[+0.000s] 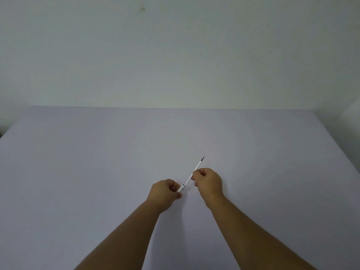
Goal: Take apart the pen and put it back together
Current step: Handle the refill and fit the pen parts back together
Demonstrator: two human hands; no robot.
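Observation:
A slim white pen (188,179) with a dark tip is held slanted above the table, its tip pointing up and to the right. My left hand (165,193) pinches the pen's lower end, where a dark ring and a grey mark show. My right hand (208,183) grips the barrel around its middle, with the fingers curled over it. The upper part of the barrel and the tip stick out beyond my right hand. Both forearms reach in from the bottom edge.
A pale lilac table (97,172) fills the lower half of the view. Its far edge meets a plain off-white wall (175,55). The table's left and right edges slope away at the sides.

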